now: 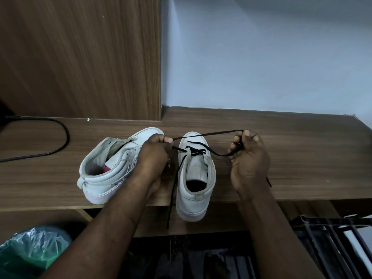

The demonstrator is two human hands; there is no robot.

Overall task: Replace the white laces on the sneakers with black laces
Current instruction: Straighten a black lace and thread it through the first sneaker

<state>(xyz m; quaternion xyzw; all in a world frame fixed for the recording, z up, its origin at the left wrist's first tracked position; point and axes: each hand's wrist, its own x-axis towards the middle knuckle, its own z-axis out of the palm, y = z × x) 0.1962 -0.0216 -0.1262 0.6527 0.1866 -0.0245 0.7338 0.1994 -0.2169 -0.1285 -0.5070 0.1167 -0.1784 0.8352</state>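
Note:
Two white high-top sneakers stand on a wooden desk (281,158). The right sneaker (194,188) points away from me, its heel over the desk's front edge. A black lace (207,134) crosses its lower eyelets. One end hangs down past the desk edge on the sneaker's left. My left hand (156,156) pinches the lace near the toe. My right hand (248,158) grips the lace to the right of the sneaker, and a stretch of it runs taut between both hands. The left sneaker (108,170) lies tilted behind my left hand, with no lace visible on it.
A black cable (62,137) loops across the desk at the left. A wooden panel (80,57) and a pale wall (261,57) rise behind the desk. A green plastic bag (30,250) sits below at the left, and a dark slatted frame (332,238) at the lower right.

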